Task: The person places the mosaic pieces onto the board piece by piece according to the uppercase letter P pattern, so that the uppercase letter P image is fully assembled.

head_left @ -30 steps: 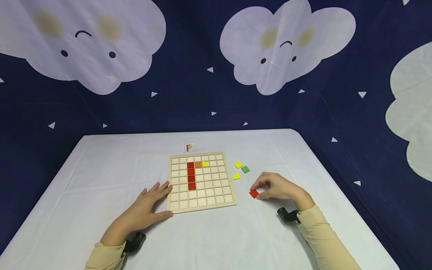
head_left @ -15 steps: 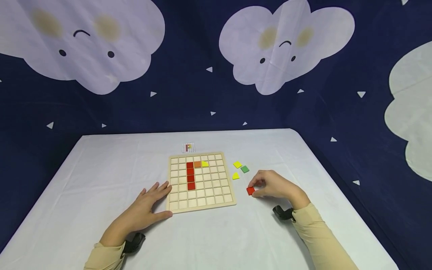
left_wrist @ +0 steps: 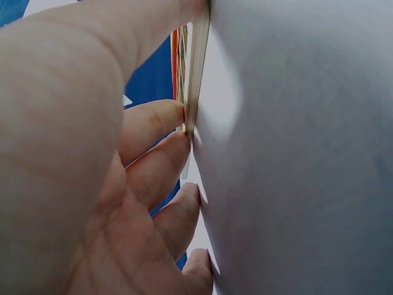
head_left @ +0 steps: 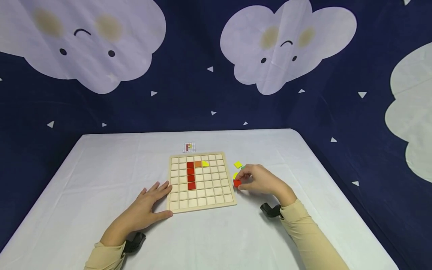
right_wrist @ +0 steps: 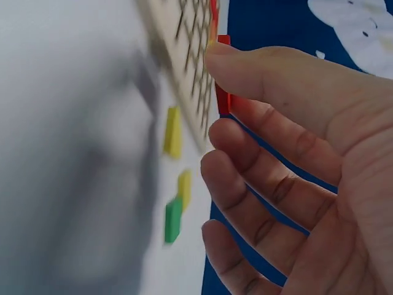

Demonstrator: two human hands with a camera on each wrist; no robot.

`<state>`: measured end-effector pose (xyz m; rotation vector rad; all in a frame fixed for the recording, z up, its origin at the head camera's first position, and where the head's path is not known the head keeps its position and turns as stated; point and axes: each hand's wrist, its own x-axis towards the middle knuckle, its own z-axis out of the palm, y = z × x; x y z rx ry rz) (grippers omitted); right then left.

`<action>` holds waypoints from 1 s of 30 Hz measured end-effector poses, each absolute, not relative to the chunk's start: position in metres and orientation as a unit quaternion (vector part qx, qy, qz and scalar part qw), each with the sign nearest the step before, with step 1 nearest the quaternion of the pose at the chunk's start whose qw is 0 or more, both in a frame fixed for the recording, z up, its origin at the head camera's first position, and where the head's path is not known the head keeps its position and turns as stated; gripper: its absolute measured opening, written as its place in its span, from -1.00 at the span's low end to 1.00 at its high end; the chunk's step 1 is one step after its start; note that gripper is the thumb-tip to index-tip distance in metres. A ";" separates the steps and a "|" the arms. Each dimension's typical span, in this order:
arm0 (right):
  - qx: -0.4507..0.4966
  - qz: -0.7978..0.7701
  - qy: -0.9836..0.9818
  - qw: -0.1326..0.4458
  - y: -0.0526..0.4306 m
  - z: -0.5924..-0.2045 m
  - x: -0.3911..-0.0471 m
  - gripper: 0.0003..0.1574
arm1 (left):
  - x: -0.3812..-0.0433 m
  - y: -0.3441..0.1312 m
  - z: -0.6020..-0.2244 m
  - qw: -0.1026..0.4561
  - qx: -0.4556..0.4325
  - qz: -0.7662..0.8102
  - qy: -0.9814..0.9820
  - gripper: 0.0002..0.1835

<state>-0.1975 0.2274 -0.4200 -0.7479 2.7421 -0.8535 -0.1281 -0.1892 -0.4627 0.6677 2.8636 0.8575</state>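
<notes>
Between thumb and index finger, my right hand (head_left: pixel 261 180) pinches a red square tile (head_left: pixel 237 183), held above the table just off the board's right edge. The wooden grid board (head_left: pixel 216 198) lies flat; in it sit a column of several red tiles (head_left: pixel 191 178), an orange tile (head_left: pixel 198 164) and a yellow tile with a cut corner (head_left: pixel 205 164). My left hand (head_left: pixel 145 206) rests with spread fingers against the board's left edge; in the left wrist view its fingertips (left_wrist: pixel 175 114) touch the frame.
Beside the board lie a yellow square tile (head_left: pixel 238 164), another yellow tile (right_wrist: pixel 172 132) and a green tile (right_wrist: pixel 173 220), partly covered by the right hand in the head view. Behind the board is a small printed pattern card (head_left: pixel 189 147). A white cloth covers the table (head_left: pixel 118 161).
My right hand has carried the red tile from the table on the right, up and leftward, to near the board's right edge. The left hand has stayed at the board.
</notes>
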 end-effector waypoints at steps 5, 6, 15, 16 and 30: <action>-0.284 -0.279 0.915 0.069 0.205 -0.414 -0.202 -0.77 | -0.128 -0.189 -0.462 0.039 0.219 0.281 0.934 -0.08; -0.288 -0.279 0.913 0.070 0.200 -0.413 -0.203 -0.76 | -0.128 -0.189 -0.462 0.040 0.218 0.282 0.933 -0.08; -0.308 -0.286 0.904 0.077 0.162 -0.412 -0.205 -0.74 | -0.127 -0.190 -0.462 0.039 0.218 0.281 0.934 -0.07; -0.310 -0.289 0.902 0.081 0.158 -0.413 -0.205 -0.75 | -0.127 -0.190 -0.462 0.039 0.217 0.280 0.934 -0.06; -0.327 -0.214 0.917 0.084 0.108 -0.420 -0.199 -0.72 | -0.127 -0.190 -0.462 0.043 0.214 0.282 0.934 -0.06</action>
